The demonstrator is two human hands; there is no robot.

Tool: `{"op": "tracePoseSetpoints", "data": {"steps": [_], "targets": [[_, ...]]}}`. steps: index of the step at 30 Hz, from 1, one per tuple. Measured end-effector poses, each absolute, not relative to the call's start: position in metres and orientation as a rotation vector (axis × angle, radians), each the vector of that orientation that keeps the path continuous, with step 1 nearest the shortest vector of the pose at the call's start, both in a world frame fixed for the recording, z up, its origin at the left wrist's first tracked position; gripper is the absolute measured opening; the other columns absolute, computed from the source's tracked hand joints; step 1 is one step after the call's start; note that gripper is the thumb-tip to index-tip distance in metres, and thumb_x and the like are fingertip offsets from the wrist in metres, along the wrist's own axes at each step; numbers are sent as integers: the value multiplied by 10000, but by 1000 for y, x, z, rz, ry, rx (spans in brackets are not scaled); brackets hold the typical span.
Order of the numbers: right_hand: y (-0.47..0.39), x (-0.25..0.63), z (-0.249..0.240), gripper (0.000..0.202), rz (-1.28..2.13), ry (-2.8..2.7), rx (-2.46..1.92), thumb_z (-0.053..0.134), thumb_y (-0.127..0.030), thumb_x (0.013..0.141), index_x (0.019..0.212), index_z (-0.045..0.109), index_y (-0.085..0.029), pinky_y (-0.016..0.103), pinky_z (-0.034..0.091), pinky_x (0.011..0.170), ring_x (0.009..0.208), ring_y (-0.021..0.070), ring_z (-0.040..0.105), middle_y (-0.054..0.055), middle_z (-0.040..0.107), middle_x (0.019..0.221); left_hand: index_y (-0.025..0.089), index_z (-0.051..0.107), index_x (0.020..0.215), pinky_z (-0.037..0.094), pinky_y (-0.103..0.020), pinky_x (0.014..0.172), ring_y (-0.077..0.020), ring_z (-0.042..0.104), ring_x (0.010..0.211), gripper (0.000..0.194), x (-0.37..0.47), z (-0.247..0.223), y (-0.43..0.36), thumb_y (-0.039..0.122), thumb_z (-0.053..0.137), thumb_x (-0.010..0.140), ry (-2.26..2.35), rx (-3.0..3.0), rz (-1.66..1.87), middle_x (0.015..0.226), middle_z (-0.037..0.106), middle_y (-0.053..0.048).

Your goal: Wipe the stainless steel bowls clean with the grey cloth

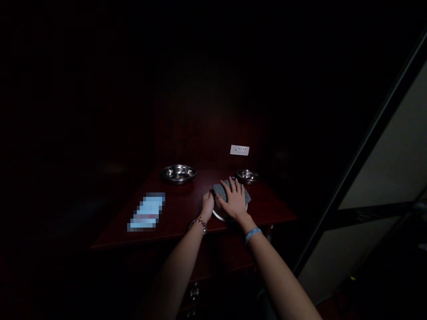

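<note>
Near the front edge of the dark red table, a round dish with a shiny pale rim (pixel 220 217) lies largely hidden under my right hand and a cloth. My left hand (pixel 207 206) is closed at the dish's left edge, and its fingertips are partly out of sight. A folded grey cloth (pixel 221 190) covers the top of the dish. My right hand (pixel 235 201) lies flat on this cloth with fingers spread, pressing it against the dish.
Two shiny metal bowls, a wider one (pixel 179 174) at left and a smaller one (pixel 247 176) at right, stand toward the back of the table (pixel 180 209). A blurred bright rectangle (pixel 147 212) lies at left. A white socket (pixel 239 150) is on the back panel. Surroundings are very dark.
</note>
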State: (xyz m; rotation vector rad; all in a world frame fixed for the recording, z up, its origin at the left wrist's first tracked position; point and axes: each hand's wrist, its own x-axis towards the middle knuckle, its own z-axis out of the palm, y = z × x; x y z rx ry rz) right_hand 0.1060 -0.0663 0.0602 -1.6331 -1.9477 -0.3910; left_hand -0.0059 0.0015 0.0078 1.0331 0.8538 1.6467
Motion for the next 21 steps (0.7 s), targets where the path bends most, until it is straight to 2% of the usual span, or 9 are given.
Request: {"op": "tracePoseSetpoints", "data": {"steps": [7, 14, 21], "targets": [[-62, 107, 57, 632, -352, -1825, -1731, 413, -580, 1027, 1587, 401, -287, 563, 229, 1252, 1576, 331, 267, 97, 349, 1688, 177, 699, 753, 519, -328, 805, -222, 694, 809, 374, -3, 4, 6, 531, 633, 855, 923, 1023, 1654, 780, 755, -90], [-57, 118, 48, 593, -255, -1692, -1758, 370, -518, 1046, 1584, 408, -270, 534, 313, 1214, 1541, 331, 336, 116, 378, 1670, 178, 698, 747, 506, -334, 810, -219, 682, 780, 419, -3, -1, 10, 575, 625, 860, 926, 1031, 1657, 753, 741, -90], [-47, 151, 39, 597, -32, -1573, -1568, 321, -466, 1040, 1552, 459, -193, 469, 312, 1232, 1504, 271, 404, 136, 459, 1616, 172, 699, 748, 500, -331, 786, -213, 656, 758, 426, -4, -2, 11, 574, 616, 864, 919, 1073, 1662, 740, 723, -80]]}}
